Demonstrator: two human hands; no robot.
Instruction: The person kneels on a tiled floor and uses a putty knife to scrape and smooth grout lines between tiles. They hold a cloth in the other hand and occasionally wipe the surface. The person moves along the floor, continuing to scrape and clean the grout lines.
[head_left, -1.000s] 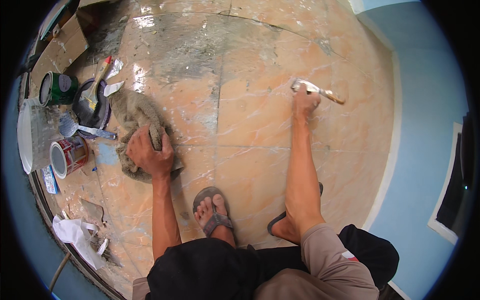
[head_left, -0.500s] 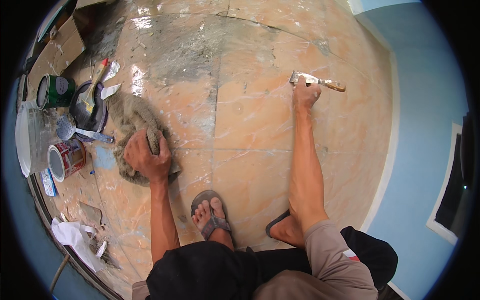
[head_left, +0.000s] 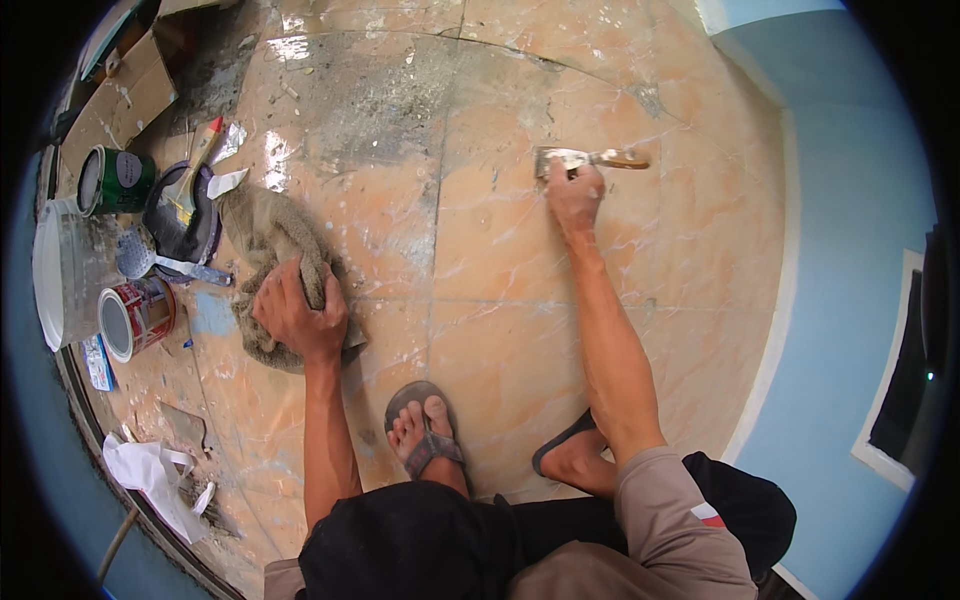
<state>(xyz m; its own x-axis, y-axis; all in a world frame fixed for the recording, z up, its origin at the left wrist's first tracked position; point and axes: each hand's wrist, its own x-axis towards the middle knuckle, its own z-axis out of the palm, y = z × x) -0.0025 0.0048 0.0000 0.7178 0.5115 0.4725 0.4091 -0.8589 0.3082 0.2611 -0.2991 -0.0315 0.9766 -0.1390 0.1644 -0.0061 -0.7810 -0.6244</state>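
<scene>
My right hand [head_left: 577, 200] is closed on a scraper [head_left: 580, 158] with a wide metal blade and a wooden handle. Its blade lies to the left, against the orange marbled floor tiles [head_left: 530, 240], and the handle points right. Whitish residue coats the metal. On the left, my left hand [head_left: 302, 312] grips a bunched grey-brown towel [head_left: 268, 225] that rests on the floor, with its fingers wrapped into the folds. Dark grime and white specks mark the tiles ahead, left of the scraper.
At the left stand a green can [head_left: 117, 181], a red-and-white can [head_left: 138, 317] and a clear plastic tub [head_left: 65, 275]. A paintbrush [head_left: 196, 170] lies in a dark tray [head_left: 208, 232] beside a slotted spoon [head_left: 135, 254]. A white bag [head_left: 150, 472] lies nearer. A blue wall [head_left: 840, 220] borders the right.
My right hand has moved left with the scraper, its blade sliding closer to the tile joint. My left hand stays on the towel, nearly still.
</scene>
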